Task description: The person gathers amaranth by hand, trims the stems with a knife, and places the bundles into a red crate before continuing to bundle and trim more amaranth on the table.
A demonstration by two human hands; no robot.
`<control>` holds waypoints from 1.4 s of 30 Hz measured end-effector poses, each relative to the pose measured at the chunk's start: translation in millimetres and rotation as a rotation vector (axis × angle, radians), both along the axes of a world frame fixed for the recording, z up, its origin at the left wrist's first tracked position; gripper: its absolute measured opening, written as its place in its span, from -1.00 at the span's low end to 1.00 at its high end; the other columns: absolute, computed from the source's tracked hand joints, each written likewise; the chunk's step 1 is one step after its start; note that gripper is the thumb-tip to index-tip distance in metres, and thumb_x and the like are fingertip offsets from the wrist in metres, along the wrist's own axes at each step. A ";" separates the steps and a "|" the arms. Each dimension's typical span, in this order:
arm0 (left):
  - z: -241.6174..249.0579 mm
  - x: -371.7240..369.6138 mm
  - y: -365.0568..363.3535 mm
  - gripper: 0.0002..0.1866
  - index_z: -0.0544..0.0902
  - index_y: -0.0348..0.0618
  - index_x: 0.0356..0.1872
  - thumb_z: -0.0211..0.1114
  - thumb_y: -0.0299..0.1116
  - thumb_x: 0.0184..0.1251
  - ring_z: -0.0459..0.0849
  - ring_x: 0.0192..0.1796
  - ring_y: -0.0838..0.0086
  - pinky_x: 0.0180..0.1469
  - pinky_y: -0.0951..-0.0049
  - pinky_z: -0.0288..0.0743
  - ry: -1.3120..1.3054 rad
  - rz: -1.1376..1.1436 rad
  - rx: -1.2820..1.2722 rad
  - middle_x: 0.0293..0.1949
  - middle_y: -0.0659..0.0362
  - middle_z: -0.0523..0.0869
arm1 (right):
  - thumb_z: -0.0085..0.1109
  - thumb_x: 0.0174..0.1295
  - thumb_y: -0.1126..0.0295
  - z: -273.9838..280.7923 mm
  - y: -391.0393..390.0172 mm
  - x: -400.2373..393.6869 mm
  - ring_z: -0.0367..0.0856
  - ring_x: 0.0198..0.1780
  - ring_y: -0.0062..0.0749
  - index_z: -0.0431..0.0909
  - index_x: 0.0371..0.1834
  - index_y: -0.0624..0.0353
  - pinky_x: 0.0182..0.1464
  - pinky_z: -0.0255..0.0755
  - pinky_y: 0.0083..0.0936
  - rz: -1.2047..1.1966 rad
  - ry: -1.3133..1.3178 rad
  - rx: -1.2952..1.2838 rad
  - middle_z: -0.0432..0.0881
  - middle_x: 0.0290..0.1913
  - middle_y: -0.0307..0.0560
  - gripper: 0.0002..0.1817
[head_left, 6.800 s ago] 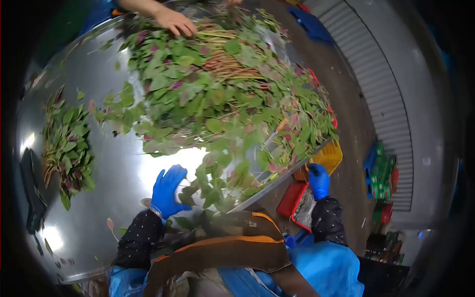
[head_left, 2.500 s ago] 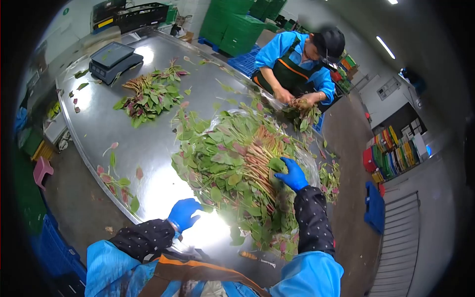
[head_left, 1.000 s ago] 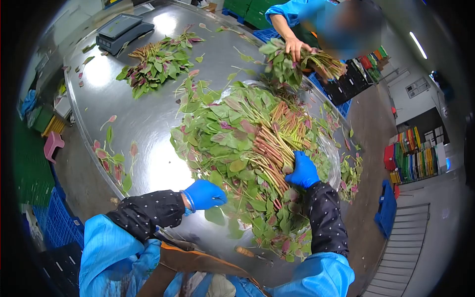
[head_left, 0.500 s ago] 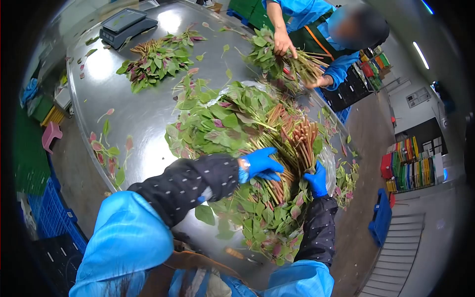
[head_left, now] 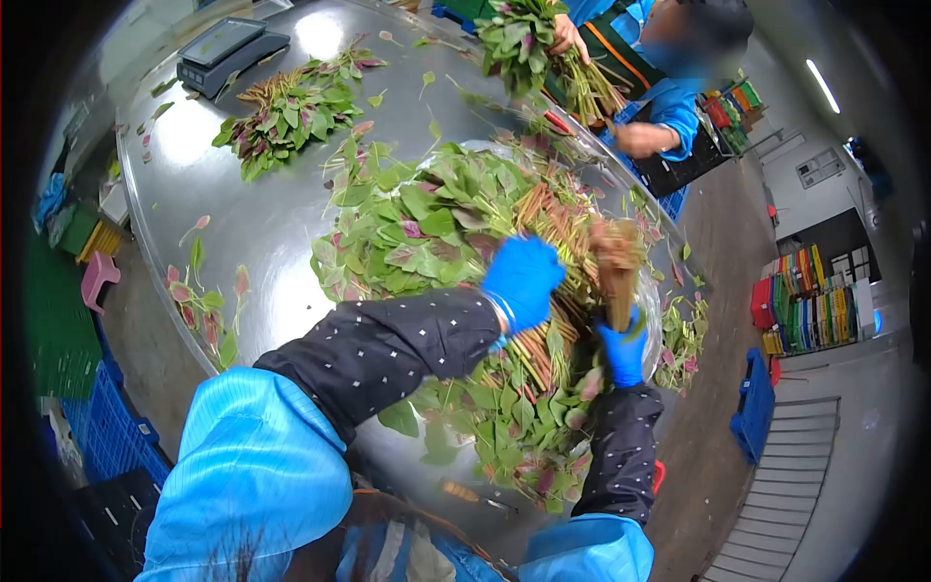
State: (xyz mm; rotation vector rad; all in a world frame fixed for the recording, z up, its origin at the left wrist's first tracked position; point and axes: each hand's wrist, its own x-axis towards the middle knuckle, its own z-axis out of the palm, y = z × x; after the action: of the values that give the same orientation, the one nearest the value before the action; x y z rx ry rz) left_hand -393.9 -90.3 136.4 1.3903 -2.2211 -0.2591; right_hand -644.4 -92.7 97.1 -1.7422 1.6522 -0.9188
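Note:
My right hand, in a blue glove, is closed around the lower part of a bunch of amaranth stems, held upright with the cut ends on top and blurred by motion. My left hand, also gloved in blue, is over the stems of the big amaranth pile. Its fingers are curled in, and whatever they pinch is hidden. Green and purple leaves spread left of that hand, and more leafy stems lie below it, between my forearms.
Across the metal table, a co-worker's hand is beside another amaranth bunch. A scale and a separate amaranth heap stand at the far left. A wooden-handled tool lies near my body.
My left hand has risen off the lower stems and moved up and closed. My right hand has tipped its bunch more upright. The co-worker's bunch has moved up and away.

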 end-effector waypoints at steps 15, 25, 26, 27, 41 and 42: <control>-78.2 40.9 -22.7 -0.23 0.12 0.05 0.35 0.06 0.15 0.14 0.28 0.25 0.24 0.35 0.12 -0.06 -0.099 0.022 -0.071 0.22 0.13 0.37 | 0.21 -0.02 0.42 72.4 39.9 -104.9 0.55 -0.31 -0.36 0.51 -0.18 0.18 -0.23 0.41 -0.43 -0.063 0.429 -0.136 0.58 -0.35 -0.12 -0.72; 7.8 80.9 60.6 -0.64 0.68 -0.08 -0.14 0.30 -0.10 0.10 0.57 0.00 0.50 0.23 0.39 0.22 0.672 -0.051 0.716 -0.25 0.21 0.72 | 0.13 -0.21 0.46 191.5 149.9 -7.2 0.48 -0.30 -0.16 0.50 -0.33 0.13 -0.10 0.38 -0.31 0.555 1.025 -0.508 0.47 -0.44 -0.09 -0.73; 18.5 88.9 74.9 -0.59 0.62 -0.15 -0.05 0.33 -0.15 0.10 0.47 0.13 0.56 0.18 0.54 0.28 0.884 -0.266 0.817 -0.03 0.14 0.64 | 0.12 -0.19 0.45 198.3 153.1 21.5 0.47 -0.28 -0.21 0.49 -0.32 0.09 -0.07 0.38 -0.32 0.653 1.049 -0.520 0.45 -0.45 -0.12 -0.73; 31.1 94.9 90.3 -0.52 0.48 -0.16 0.07 0.32 -0.22 0.12 0.40 0.19 0.51 0.22 0.50 0.25 0.879 -0.379 0.911 0.07 0.11 0.53 | 0.10 -0.17 0.43 199.4 153.7 48.3 0.47 -0.27 -0.25 0.49 -0.31 0.06 -0.04 0.38 -0.33 0.757 1.066 -0.532 0.43 -0.45 -0.16 -0.74; -120.7 151.0 288.4 -0.60 0.44 -0.29 0.04 0.22 -0.38 0.19 0.62 -0.09 0.28 -0.03 0.09 0.52 2.208 -0.085 1.446 -0.14 0.06 0.60 | 0.33 -0.05 0.28 -19.2 229.6 234.5 0.32 0.19 -0.24 0.26 0.18 0.17 0.20 0.22 -0.28 0.347 -0.196 0.298 0.35 0.16 -0.01 -0.31; -140.7 139.9 292.1 -0.59 0.44 -0.28 0.06 0.23 -0.34 0.20 0.63 -0.11 0.30 -0.04 0.12 0.52 2.132 0.021 1.370 -0.14 0.06 0.60 | 0.33 -0.02 0.25 -53.0 250.1 223.2 0.38 0.11 -0.29 0.26 0.16 0.23 0.13 0.28 -0.33 0.380 -0.274 0.487 0.40 0.11 -0.03 -0.32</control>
State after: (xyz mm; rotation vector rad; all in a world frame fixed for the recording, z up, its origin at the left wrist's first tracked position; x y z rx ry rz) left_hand -253.9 201.8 -4.3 0.5212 0.0268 -2.1044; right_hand -421.2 157.5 44.1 -1.4454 1.1855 -0.4957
